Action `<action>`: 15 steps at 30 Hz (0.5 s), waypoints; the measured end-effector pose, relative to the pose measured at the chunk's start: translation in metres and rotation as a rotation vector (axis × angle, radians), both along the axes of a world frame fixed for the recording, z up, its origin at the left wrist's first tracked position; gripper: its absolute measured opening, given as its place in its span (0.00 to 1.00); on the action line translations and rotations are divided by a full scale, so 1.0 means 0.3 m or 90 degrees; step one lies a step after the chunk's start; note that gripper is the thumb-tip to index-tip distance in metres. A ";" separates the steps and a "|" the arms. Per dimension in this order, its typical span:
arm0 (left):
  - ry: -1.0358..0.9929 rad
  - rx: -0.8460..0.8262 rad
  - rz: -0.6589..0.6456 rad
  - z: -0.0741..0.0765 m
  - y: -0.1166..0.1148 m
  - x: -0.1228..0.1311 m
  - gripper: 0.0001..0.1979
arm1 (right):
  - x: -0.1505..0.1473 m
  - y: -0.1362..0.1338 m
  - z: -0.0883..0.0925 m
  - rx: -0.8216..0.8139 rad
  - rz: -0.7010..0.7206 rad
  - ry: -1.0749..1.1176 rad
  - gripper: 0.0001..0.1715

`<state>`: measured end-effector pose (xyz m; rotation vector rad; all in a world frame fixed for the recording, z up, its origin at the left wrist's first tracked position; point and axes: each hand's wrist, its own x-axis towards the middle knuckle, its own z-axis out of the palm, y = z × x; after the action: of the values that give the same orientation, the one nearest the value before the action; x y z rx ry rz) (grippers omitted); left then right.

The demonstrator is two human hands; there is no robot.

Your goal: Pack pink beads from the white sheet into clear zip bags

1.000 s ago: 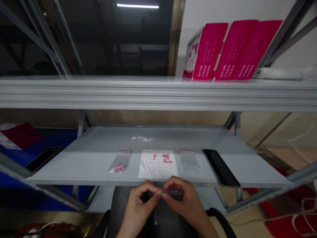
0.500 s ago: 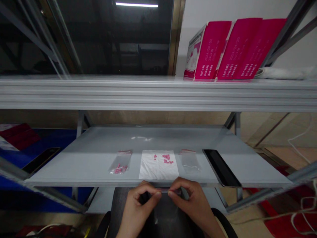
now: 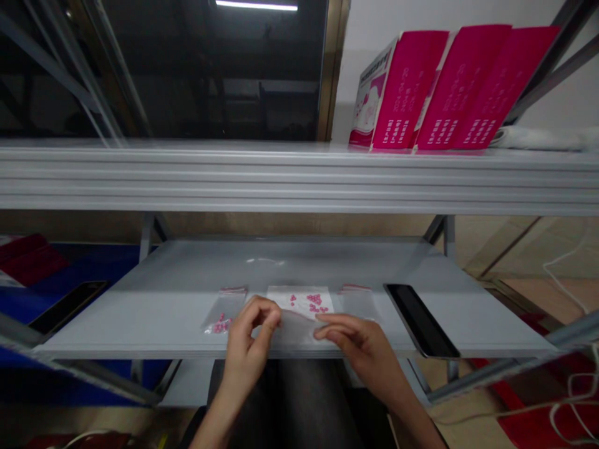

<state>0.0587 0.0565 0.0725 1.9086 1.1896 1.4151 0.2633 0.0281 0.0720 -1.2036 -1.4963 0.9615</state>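
Left hand pinches a clear plastic bag at lower centre; right hand lies open, fingers flat on it, before a white sheet bearing pink beads.

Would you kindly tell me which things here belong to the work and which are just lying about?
Part of the work: left hand, right hand, clear bag, pink beads, white sheet, beaded bag, empty bag.
Lying about: black panel, pink cartons.

box print blurred, white sheet partly hidden
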 end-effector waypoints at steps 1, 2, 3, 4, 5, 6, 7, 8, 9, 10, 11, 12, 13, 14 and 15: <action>0.049 0.026 -0.002 0.014 0.035 0.000 0.10 | 0.006 0.030 0.014 0.013 -0.006 0.003 0.13; 0.077 0.035 -0.013 0.029 0.072 0.003 0.10 | 0.010 0.065 0.027 0.026 -0.008 0.007 0.14; 0.099 0.041 -0.032 0.043 0.109 0.011 0.09 | 0.012 0.104 0.038 0.038 -0.003 0.013 0.17; 0.120 0.043 -0.058 0.056 0.147 0.021 0.08 | 0.012 0.147 0.048 0.049 0.007 0.006 0.21; 0.140 0.045 -0.086 0.066 0.184 0.034 0.06 | 0.011 0.193 0.055 0.058 0.015 -0.021 0.22; 0.157 0.046 -0.111 0.073 0.220 0.049 0.05 | 0.011 0.238 0.059 0.062 0.015 -0.054 0.20; 0.173 0.045 -0.134 0.078 0.256 0.064 0.05 | 0.012 0.283 0.061 0.062 0.013 -0.093 0.15; 0.185 0.043 -0.149 0.080 0.292 0.077 0.06 | 0.014 0.326 0.059 0.057 0.009 -0.114 0.08; 0.194 0.039 -0.159 0.079 0.328 0.088 0.07 | 0.019 0.365 0.054 0.048 0.009 -0.130 0.04; 0.200 0.032 -0.168 0.075 0.364 0.096 0.08 | 0.026 0.401 0.047 0.037 0.011 -0.141 0.05; 0.205 0.023 -0.181 0.069 0.399 0.100 0.09 | 0.035 0.433 0.037 0.025 0.014 -0.149 0.07; 0.209 0.012 -0.199 0.061 0.435 0.100 0.11 | 0.045 0.462 0.026 0.012 0.015 -0.160 0.08; 0.214 0.000 -0.220 0.052 0.469 0.097 0.13 | 0.056 0.488 0.013 0.000 0.014 -0.173 0.07; 0.220 -0.013 -0.241 0.040 0.502 0.091 0.16 | 0.068 0.512 0.000 -0.013 0.010 -0.188 0.06; 0.227 -0.025 -0.262 0.027 0.533 0.083 0.18 | 0.080 0.535 -0.014 -0.028 0.004 -0.204 0.04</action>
<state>0.0837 0.2165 0.0805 2.2767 0.8853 0.8558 0.2874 0.1885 0.0677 -1.4371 -1.7359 0.8363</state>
